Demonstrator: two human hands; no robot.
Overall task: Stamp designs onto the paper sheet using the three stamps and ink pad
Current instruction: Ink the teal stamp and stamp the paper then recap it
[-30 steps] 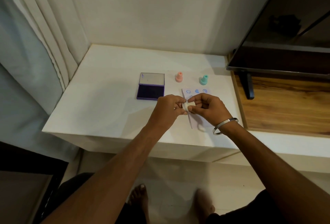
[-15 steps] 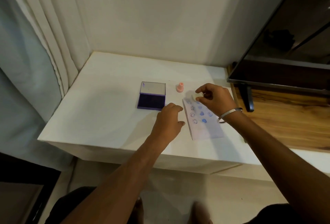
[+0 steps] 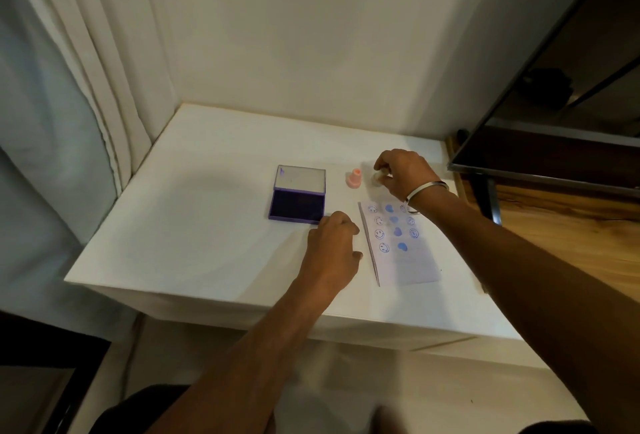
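A smooth, matte white counter (image 3: 207, 226) fills a corner of the room, its back edge against a plain off-white wall and its left edge beside pale pleated curtains (image 3: 86, 70). Past the right edge sits a lower wooden surface (image 3: 571, 243) with a warm grain, carrying a dark, glossy television (image 3: 554, 104) on a black stand. Near the middle of the counter lies the ink pad (image 3: 298, 200), a purple rectangular case with its lid folded back toward the wall and the dark inked felt facing up. Just right of it stands the pink stamp (image 3: 353, 178), a small plastic cone-shaped piece with a knob top, upright and untouched. The right hand (image 3: 403, 174), with a metal bangle (image 3: 424, 191) at the wrist, reaches toward the back right part of the counter, its fingers curled around a small pale stamp (image 3: 376, 178) just beside the pink one; whether that stamp touches the counter cannot be told. The paper sheet (image 3: 405, 260), thin and white with a raised crease along its left side, lies flat toward the front right, printed with columns of blue smiley faces and solid blue hearts. The left hand (image 3: 334, 246) rests between the ink pad and the sheet, fingers loosely curled and holding nothing.
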